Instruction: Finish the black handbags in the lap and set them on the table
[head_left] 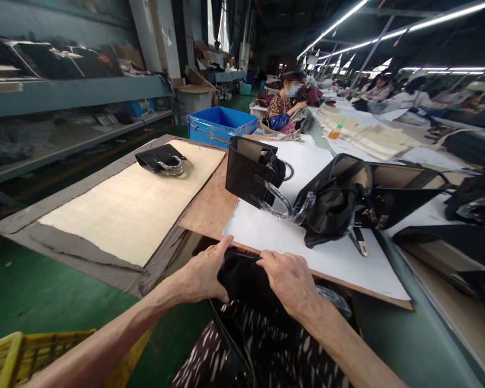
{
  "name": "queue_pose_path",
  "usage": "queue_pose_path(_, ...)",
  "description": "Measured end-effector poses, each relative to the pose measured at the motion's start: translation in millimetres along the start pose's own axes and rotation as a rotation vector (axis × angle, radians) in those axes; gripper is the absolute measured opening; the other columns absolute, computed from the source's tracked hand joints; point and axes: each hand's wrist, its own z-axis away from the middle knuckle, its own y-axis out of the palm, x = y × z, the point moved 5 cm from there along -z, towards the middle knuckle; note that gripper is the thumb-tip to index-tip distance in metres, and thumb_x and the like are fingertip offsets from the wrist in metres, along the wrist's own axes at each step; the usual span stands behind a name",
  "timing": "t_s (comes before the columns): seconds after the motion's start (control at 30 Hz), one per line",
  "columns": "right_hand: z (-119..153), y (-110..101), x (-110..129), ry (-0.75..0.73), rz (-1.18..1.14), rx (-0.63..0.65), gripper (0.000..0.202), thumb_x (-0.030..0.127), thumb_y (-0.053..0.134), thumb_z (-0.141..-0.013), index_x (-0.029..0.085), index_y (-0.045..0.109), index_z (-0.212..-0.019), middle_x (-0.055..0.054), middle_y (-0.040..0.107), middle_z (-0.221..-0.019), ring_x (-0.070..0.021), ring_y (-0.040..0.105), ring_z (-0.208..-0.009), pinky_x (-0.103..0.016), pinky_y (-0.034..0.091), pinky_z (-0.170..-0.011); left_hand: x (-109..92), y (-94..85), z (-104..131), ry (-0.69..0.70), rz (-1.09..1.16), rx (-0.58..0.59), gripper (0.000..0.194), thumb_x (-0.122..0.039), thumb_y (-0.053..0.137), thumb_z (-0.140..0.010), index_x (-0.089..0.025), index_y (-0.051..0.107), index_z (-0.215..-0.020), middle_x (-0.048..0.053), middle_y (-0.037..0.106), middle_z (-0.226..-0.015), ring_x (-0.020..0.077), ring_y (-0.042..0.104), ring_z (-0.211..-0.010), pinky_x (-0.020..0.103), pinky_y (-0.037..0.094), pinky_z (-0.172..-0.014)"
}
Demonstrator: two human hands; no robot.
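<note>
A black handbag (244, 277) rests over my lap at the table's near edge, partly hidden by my hands and the table board. My left hand (206, 272) grips its left side, thumb on the near face and fingers along the top edge. On the right, the curled fingers of my right hand (291, 280) hold the same top edge. A plastic-wrapped handle (334, 299) shows beside my right wrist. Just beyond, on white paper (262, 229), stand an open black handbag (246, 172) and a larger black bag (331, 207) with wrapped handles.
A small black bag (157, 157) lies on a cream-covered board (125, 210) at left. Behind stands a blue bin (222, 124). A yellow crate (44, 350) is low at left. More black bags (456, 253) lie at right. A masked person (281, 105) sits farther back.
</note>
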Motion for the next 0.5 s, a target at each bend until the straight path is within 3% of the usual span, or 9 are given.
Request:
queue_pose_path(0.07,4,-14,-3,-0.006,0.038,-0.014,0.015,0.026,0.046,-0.086,0.022,0.054,-0.073,0.001,0.063,-0.062,-0.0174,0.058,-0.056,-0.029,0.023,-0.053,-3,-3.1,0,0.032,-0.003,0.065,0.092,-0.010,0.060,-0.052,-0.017,0.020,-0.134,0.012,0.051,-0.117,0.0283,0.048,-0.104,0.035,0.039,-0.087)
queue_pose_path(0.17,11,-37,-11,0.004,0.072,-0.019,0.017,0.027,0.047,-0.085,0.022,0.053,-0.070,0.001,0.063,-0.061,-0.0182,0.058,-0.056,-0.030,0.021,-0.052,-8,-8.3,-10,0.192,0.115,0.170,0.073,-0.002,0.045,-0.054,-0.022,0.040,-0.124,0.002,0.059,-0.103,0.0204,0.053,-0.094,0.026,0.042,-0.079)
queue_pose_path(0.23,17,-49,-18,0.017,0.076,-0.011,0.018,0.028,0.048,-0.085,0.022,0.053,-0.068,0.001,0.063,-0.060,-0.0186,0.058,-0.056,-0.030,0.021,-0.052,-7,-9.4,-20,0.254,0.269,0.275,0.060,-0.003,0.043,-0.055,-0.020,0.052,-0.111,-0.001,0.062,-0.095,0.0174,0.055,-0.088,0.022,0.043,-0.075)
queue_pose_path(0.3,26,-56,-22,0.032,0.062,-0.003,0.018,0.028,0.049,-0.084,0.022,0.052,-0.068,0.001,0.063,-0.059,-0.0187,0.058,-0.055,-0.030,0.021,-0.051,-2,-8.1,-31,0.229,0.423,0.373,0.050,-0.006,0.044,-0.057,-0.017,0.057,-0.103,-0.001,0.063,-0.087,0.0159,0.056,-0.080,0.021,0.044,-0.069)
queue_pose_path(0.4,41,-51,-25,0.045,-0.005,0.006,0.016,0.027,0.049,-0.084,0.022,0.052,-0.069,0.002,0.063,-0.062,-0.0181,0.059,-0.057,-0.029,0.024,-0.052,2,-1.8,-42,0.183,0.546,0.498,0.050,-0.008,0.047,-0.056,-0.016,0.058,-0.104,-0.001,0.064,-0.087,0.0148,0.057,-0.075,0.019,0.044,-0.064)
queue_pose_path(0.5,56,-33,-26,0.071,-0.074,0.039,0.017,0.027,0.047,-0.086,0.022,0.052,-0.070,0.001,0.063,-0.064,-0.0175,0.059,-0.061,-0.028,0.027,-0.054,1,7.9,-46,0.158,0.530,0.591,0.054,-0.006,0.049,-0.054,-0.019,0.059,-0.105,-0.002,0.065,-0.090,0.0138,0.057,-0.074,0.018,0.043,-0.062)
